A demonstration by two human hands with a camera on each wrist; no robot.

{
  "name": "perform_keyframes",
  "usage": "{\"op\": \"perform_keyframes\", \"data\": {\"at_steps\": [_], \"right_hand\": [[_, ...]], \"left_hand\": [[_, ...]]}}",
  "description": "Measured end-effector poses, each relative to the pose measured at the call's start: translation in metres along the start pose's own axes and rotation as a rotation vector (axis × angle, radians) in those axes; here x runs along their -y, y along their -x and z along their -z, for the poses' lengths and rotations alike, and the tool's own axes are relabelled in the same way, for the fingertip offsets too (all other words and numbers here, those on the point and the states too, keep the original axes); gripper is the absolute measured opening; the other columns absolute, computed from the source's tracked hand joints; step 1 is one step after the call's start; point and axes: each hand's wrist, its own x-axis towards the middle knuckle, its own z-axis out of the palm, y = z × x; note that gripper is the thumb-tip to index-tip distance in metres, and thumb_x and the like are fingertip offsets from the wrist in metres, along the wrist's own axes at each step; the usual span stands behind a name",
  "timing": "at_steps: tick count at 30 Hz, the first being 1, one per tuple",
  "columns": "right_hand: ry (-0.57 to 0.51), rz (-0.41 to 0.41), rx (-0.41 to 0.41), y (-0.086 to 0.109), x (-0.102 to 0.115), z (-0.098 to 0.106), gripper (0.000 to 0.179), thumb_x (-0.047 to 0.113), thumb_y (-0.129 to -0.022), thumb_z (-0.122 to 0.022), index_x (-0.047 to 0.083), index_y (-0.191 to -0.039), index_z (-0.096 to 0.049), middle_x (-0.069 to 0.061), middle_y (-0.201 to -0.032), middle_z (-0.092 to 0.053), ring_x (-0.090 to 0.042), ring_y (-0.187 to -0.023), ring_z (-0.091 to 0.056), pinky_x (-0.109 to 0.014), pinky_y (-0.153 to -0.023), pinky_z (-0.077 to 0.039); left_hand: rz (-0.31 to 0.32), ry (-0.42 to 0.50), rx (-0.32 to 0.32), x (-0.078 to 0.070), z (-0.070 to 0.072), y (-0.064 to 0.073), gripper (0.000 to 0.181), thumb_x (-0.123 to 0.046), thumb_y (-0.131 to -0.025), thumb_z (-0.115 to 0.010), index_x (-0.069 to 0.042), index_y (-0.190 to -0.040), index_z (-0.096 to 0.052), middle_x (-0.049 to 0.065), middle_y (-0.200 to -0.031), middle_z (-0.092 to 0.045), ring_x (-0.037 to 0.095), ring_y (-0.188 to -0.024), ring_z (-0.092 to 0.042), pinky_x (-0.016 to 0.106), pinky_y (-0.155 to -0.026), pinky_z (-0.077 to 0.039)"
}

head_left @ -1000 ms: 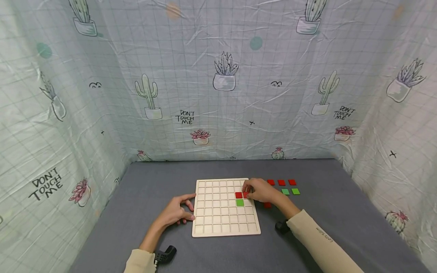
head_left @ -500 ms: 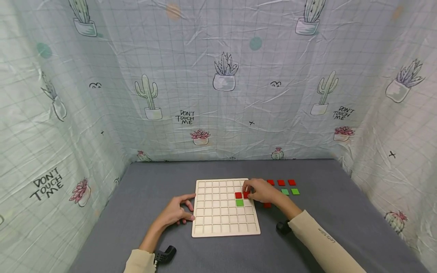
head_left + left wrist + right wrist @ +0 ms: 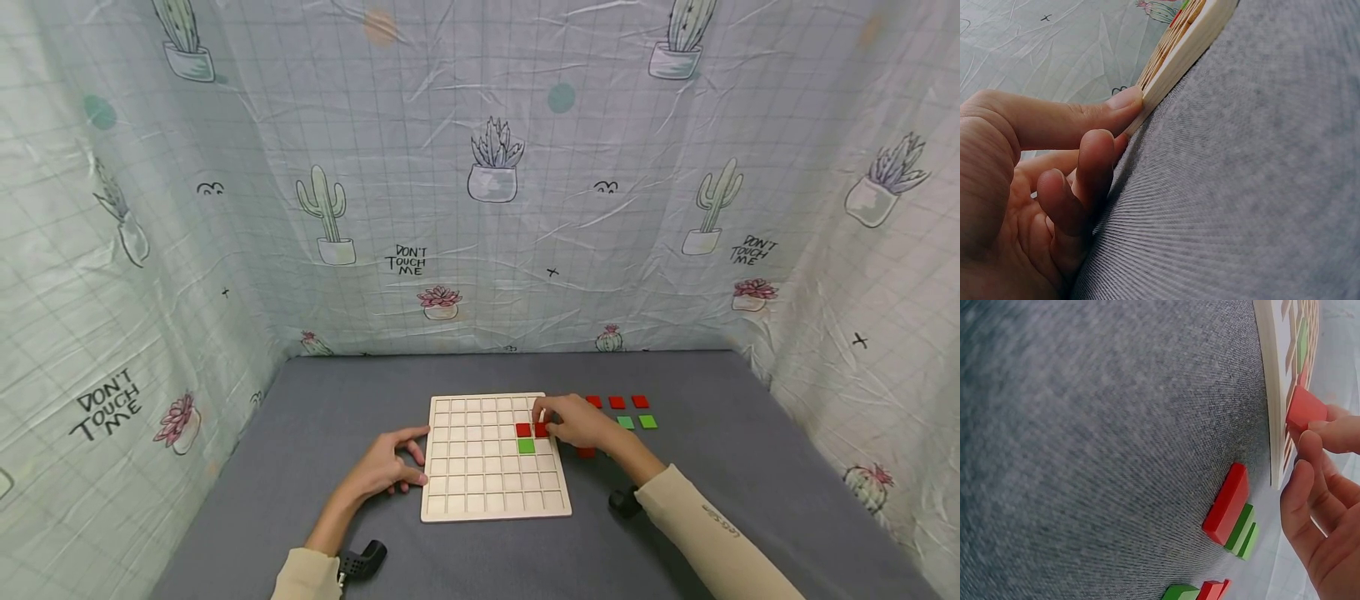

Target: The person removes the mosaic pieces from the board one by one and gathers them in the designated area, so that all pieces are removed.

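A light wooden grid board [image 3: 467, 487] lies flat on the grey cloth. My right hand [image 3: 576, 419] pinches a red square tile [image 3: 1305, 407] between thumb and fingers. That tile is tilted in the right wrist view, over a cell in the board's rightmost column. Just left of it a second red tile [image 3: 523, 430] sits in a cell, with a green tile [image 3: 527, 447] in the cell below that one. Spread apart, the thumb and index finger of my left hand [image 3: 381, 465] touch the board's left edge. Its other fingers bend loosely beside the board and hold nothing.
Right of the board lie loose tiles: a row of red tiles [image 3: 617, 402], green tiles [image 3: 647, 422] below it, and a red tile [image 3: 587, 452] nearer me. My right forearm partly covers this area. A patterned curtain [image 3: 495, 250] surrounds the table's back and sides.
Both hands and the board stay nearly where they were. The red tile in my right hand shifts very slightly; the rest of the view drifts a little with the head.
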Motion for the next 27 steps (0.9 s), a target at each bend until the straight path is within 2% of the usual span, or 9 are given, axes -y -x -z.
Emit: {"op": "perform_keyframes", "data": {"at_steps": [14, 27], "right_hand": [[-0.008, -0.007, -0.006, -0.002, 0.0, 0.001, 0.021, 0.001, -0.097, -0.061, 0.017, -0.108, -0.069, -0.006, -0.101, -0.072, -0.012, -0.073, -0.057, -0.029, -0.066, -0.048], [-0.021, 0.022, -0.069, 0.009, 0.002, 0.005, 0.018, 0.001, -0.098, -0.062, 0.012, -0.11, -0.069, -0.009, -0.103, -0.073, -0.007, -0.062, -0.053, -0.025, -0.062, -0.048]], "left_hand": [[0.011, -0.008, -0.013, -0.001, -0.001, -0.002, 0.085, -0.008, -0.073, -0.089, -0.008, -0.151, -0.053, 0.008, -0.093, -0.066, 0.018, -0.051, -0.059, 0.031, -0.041, -0.042], [0.015, -0.011, -0.005, -0.001, -0.001, -0.002, 0.085, -0.009, -0.074, -0.089, -0.008, -0.151, -0.053, 0.008, -0.094, -0.066, 0.019, -0.051, -0.06, 0.031, -0.041, -0.042]]}}
